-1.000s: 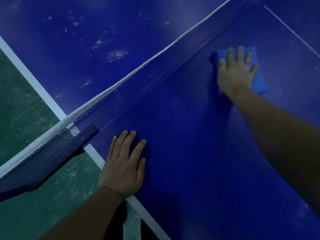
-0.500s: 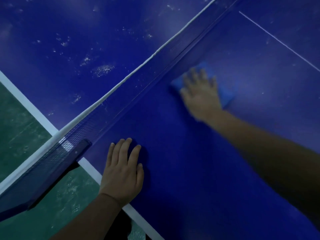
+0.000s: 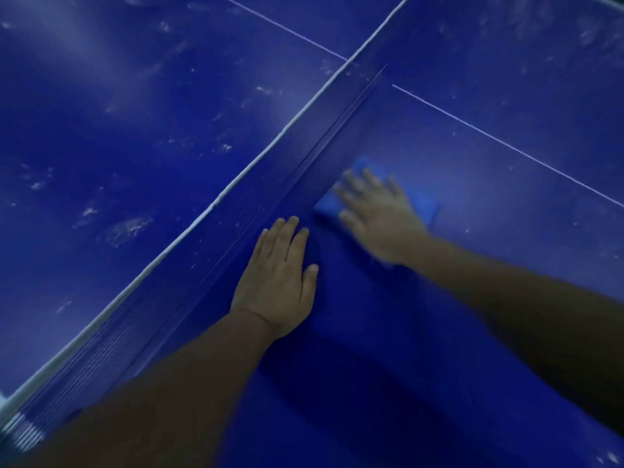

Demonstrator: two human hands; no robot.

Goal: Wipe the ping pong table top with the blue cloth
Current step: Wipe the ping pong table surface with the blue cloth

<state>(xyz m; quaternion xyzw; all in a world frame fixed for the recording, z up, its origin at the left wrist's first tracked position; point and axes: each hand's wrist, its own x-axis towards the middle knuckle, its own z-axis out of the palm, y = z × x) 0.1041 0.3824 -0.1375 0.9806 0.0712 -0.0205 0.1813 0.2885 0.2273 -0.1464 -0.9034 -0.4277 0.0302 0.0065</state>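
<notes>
The bench, a dark blue ping pong table top, fills the view under both hands, and its net runs diagonally just beyond the fingertips. Past the net the far half shows pale dusty smears; the near half around the hands looks cleaner. A thin white centre line lies beyond the right hand.

The left hand lies flat, fingers straight, palm down on the bench as a brace beside the foot of the net. The right hand, blurred, presses with spread fingers on the blue cloth, which sits flat on the bench just right of the left hand, close to the net.

The step in hand appears to be the wiping stroke along the net on the near half. Next the cloth probably needs to sweep back outward over an unwiped strip, under steady pressure.

A second ago the cloth was well out to the right; it has since come in along the net, almost to the left hand.
</notes>
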